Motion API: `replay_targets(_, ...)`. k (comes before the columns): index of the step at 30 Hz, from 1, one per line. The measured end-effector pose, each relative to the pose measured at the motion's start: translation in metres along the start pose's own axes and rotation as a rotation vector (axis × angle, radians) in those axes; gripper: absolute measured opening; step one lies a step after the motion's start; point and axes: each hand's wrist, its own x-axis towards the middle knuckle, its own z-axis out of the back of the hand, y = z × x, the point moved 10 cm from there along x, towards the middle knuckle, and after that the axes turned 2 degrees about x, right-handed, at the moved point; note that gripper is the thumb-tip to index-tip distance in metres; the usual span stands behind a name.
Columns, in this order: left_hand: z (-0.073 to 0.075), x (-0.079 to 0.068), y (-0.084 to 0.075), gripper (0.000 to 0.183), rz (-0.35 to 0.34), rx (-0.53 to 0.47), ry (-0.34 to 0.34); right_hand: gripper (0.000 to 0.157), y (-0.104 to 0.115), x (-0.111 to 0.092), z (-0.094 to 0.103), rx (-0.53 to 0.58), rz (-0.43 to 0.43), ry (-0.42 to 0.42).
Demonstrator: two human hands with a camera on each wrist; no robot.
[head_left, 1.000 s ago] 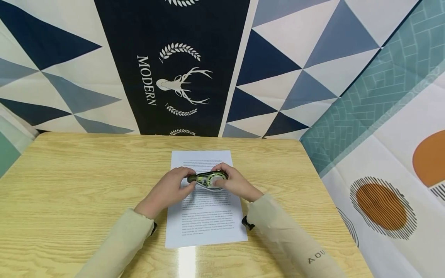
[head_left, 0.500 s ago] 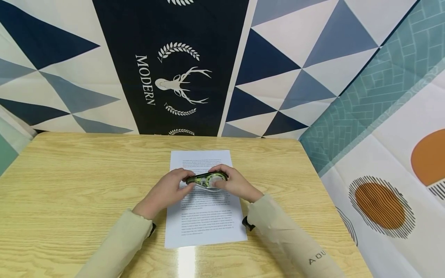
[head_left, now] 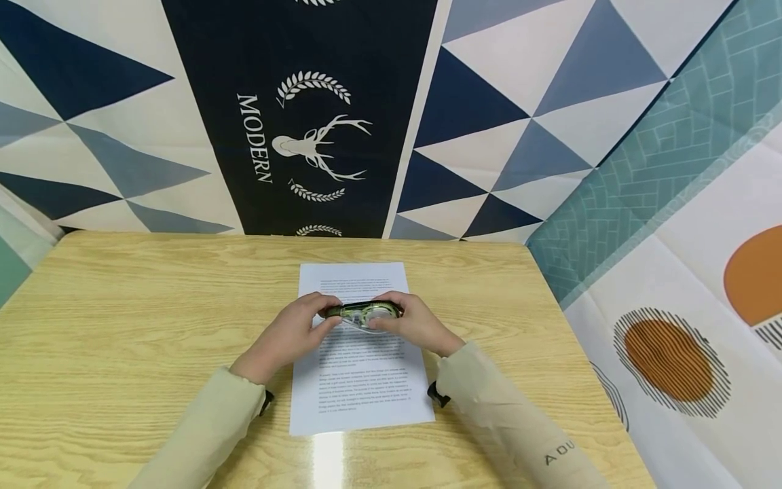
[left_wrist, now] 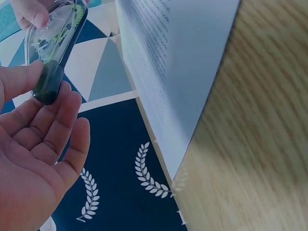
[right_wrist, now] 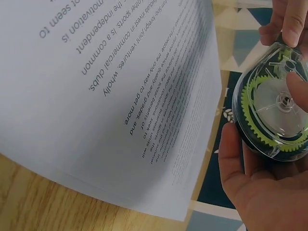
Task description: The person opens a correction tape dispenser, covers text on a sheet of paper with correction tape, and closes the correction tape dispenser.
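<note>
A correction tape [head_left: 360, 313] with a clear body, green gears and a dark cap is held level above a printed sheet of paper [head_left: 366, 394]. My left hand [head_left: 302, 326] pinches the dark cap [left_wrist: 49, 83] between thumb and fingers at the narrow end. The rounded body is gripped by my right hand [head_left: 418, 322], its thumb lying on the clear side. In the right wrist view the green gear ring [right_wrist: 255, 115] shows through the casing. The cap covers the tape's tip, so the tip is hidden.
The sheet lies on a light wooden table [head_left: 153, 326], with bare wood around it. Behind the table hangs a patterned cloth [head_left: 330, 136]; another patterned cloth [head_left: 672, 326] drops along the right side.
Both hands stay almost where they were, still on the correction tape. The tape has turned very slightly between them; the cap remains in the left fingers.
</note>
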Motion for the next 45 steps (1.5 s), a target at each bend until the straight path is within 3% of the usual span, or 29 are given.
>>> replay_targets(7,0.001,0.0,-0.001,0.025,-0.003,-0.009,0.0,0.033,0.001,-0.001,0.001,0.023,0.007,-0.016)
replay_targets(18,0.001,0.0,0.003,0.037,0.06,-0.047,-0.012,0.032,0.0,-0.004,-0.001,0.054,-0.004,-0.007)
replay_targets(24,0.0,-0.001,0.003,0.023,0.044,-0.049,-0.026,0.032,-0.002,-0.004,-0.002,0.063,-0.003,0.003)
replay_targets(35,0.003,-0.002,0.005,0.025,0.034,-0.061,-0.032,0.033,0.001,-0.001,-0.003,0.066,0.008,-0.003)
replay_targets(45,0.003,-0.005,0.01,0.025,0.033,-0.091,-0.009,0.035,0.01,-0.004,-0.008,0.077,0.029,0.062)
